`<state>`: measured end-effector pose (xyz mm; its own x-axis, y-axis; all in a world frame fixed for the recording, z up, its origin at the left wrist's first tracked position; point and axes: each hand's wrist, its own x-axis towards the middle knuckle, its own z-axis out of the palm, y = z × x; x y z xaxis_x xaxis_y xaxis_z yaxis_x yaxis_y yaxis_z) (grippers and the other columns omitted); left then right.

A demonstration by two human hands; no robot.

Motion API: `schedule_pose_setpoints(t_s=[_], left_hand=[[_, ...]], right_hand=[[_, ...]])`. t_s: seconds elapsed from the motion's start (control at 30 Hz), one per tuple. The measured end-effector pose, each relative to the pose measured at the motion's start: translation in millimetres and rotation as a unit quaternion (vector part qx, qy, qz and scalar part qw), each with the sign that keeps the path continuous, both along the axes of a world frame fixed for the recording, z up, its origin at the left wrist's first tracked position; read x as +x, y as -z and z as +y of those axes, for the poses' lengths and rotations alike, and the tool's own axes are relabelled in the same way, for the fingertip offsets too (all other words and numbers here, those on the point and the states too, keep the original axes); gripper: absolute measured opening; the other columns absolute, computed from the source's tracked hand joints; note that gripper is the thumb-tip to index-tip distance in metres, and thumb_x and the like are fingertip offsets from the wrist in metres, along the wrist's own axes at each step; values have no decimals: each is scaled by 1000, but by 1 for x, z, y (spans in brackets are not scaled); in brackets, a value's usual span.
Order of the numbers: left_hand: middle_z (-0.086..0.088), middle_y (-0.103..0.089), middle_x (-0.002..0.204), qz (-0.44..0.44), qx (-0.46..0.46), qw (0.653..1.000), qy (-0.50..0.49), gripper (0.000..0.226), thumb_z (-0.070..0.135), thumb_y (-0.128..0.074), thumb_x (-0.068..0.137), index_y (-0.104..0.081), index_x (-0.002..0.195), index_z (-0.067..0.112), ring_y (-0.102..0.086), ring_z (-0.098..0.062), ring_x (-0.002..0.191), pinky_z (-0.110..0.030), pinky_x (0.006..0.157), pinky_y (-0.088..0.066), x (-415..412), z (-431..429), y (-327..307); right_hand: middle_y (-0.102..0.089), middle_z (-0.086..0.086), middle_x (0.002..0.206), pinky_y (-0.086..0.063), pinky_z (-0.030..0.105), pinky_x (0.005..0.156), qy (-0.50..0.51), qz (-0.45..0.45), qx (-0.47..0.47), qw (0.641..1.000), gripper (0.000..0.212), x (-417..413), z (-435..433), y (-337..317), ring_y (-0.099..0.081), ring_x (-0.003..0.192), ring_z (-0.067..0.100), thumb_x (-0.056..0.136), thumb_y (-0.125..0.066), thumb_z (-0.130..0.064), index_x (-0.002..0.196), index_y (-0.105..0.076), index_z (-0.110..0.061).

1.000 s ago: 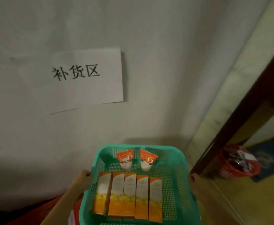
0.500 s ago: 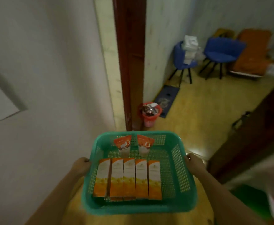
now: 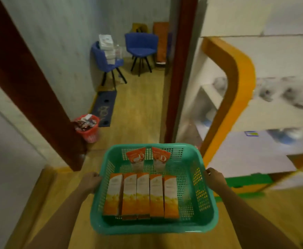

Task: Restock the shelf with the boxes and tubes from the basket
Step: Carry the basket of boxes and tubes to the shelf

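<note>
The view has been swung rightward: the wall sign seen earlier is gone, and the doorway is now faced. A shelf (image 3: 265, 108) with an orange end frame has been brought into view at right, blurred. The red bin (image 3: 88, 128) now lies lower left.

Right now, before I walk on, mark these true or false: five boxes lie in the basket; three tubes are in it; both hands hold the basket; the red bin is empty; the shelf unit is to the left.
1. Five orange boxes lie side by side in the green basket. True.
2. Three tubes are in the basket. False: two tubes lean at its far wall.
3. The left hand and right hand each grip a side rim. True.
4. The red bin is empty. False: it is filled with rubbish.
5. The shelf unit is to the left. False: the shelf unit, blurred, is to the right of the basket.
</note>
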<state>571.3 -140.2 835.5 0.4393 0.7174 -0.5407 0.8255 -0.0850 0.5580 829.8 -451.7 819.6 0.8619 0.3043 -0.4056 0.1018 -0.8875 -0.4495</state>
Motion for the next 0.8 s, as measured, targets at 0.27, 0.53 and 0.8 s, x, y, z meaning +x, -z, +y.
schedule_pose_setpoints(t_s=[0.27,0.53,0.8], left_hand=[[-24,-61,103,8,-18,996,83,24,13,-50,91,-60,104,-5,-57,-30,85,-40,75,-52,117,-139,10],[-18,-59,93,3,-36,983,178,22,13,-49,91,-61,97,-4,-58,-29,81,-40,75,-51,207,-260,12],[-27,-61,96,-8,-57,970,234,19,8,-50,87,-62,94,-5,-57,-28,79,-40,73,-51,286,-337,25]], right_hand=[[-60,30,117,-43,36,85,90,15,-7,996,30,52,-181,-1,-56,110,39,99,-37,-22,92,-57,-1],[-57,30,122,-40,39,94,217,16,9,976,37,87,-322,-8,-53,115,40,98,-38,-23,114,-55,6],[-59,28,114,-37,33,78,283,25,16,959,33,120,-414,-12,-55,104,37,97,-41,-27,102,-57,2]])
